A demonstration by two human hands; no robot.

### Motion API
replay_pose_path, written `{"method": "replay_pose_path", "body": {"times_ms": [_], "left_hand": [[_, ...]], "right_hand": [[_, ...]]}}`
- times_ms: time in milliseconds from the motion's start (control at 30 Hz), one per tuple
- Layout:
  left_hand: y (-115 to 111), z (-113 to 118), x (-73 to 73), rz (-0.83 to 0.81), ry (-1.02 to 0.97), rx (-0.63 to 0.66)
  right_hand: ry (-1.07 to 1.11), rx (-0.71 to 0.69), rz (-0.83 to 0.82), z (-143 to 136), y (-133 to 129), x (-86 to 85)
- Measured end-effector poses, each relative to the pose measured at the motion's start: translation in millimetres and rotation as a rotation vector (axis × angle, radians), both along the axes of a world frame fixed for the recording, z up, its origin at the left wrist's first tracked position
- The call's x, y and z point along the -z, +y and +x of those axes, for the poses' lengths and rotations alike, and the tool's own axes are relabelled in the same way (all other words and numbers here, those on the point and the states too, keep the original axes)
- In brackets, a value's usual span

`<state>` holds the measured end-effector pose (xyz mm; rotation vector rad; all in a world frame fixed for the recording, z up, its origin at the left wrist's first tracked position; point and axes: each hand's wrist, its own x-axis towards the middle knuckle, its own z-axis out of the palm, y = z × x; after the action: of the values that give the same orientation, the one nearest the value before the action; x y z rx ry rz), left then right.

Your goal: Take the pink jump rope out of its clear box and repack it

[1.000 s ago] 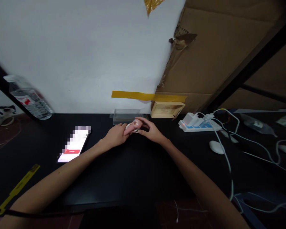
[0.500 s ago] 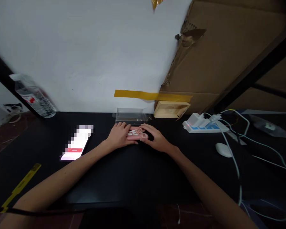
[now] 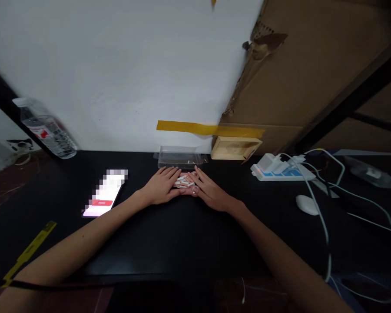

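Note:
A small pink case (image 3: 185, 191) lies on the black desk, filled with short white and pinkish-orange stick-like pieces (image 3: 183, 181). Around its left end my left hand (image 3: 161, 186) is closed, fingers along the far side and thumb along the near side. My right hand (image 3: 212, 190) grips the opposite end, its fingers lying over the corner. Both palms hide the case's ends. A clear round part (image 3: 194, 190) shows at the near right, by my right thumb. Just behind the hands stands a clear plastic tray (image 3: 177, 157).
Left of the hands lies a lit phone (image 3: 106, 193), and a water bottle (image 3: 48, 130) leans at the back left. An open pale box (image 3: 233, 148) rests against the wall. Rightward are a power strip (image 3: 283, 171) with plugs and cables, and a white mouse (image 3: 306, 204).
My right hand has shifted inward and its fingers now lie over the case's right end. More of the small pieces show between the hands. My left hand has barely moved.

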<state>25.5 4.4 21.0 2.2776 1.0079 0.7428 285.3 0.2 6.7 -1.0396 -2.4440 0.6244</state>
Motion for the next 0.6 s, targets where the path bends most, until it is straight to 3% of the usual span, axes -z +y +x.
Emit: {"method": "replay_pose_path", "body": {"times_ms": [233, 400, 500, 600], "left_hand": [[-2, 1, 4.7, 0.104, 0.07, 0.06], [0, -2, -4.4, 0.181, 0.191, 0.066], [-2, -11, -9.0, 0.276, 0.342, 0.032], [-8, -21, -3.2, 0.332, 0.407, -0.056]], "right_hand": [[-0.023, -0.002, 0.027, 4, 2, -2.5], [-0.077, -0.004, 0.02, 6, 3, -5.5], [-0.091, 0.019, 0.019, 11, 6, -6.4], [-0.112, 0.082, 0.017, 18, 9, -6.7]]}}
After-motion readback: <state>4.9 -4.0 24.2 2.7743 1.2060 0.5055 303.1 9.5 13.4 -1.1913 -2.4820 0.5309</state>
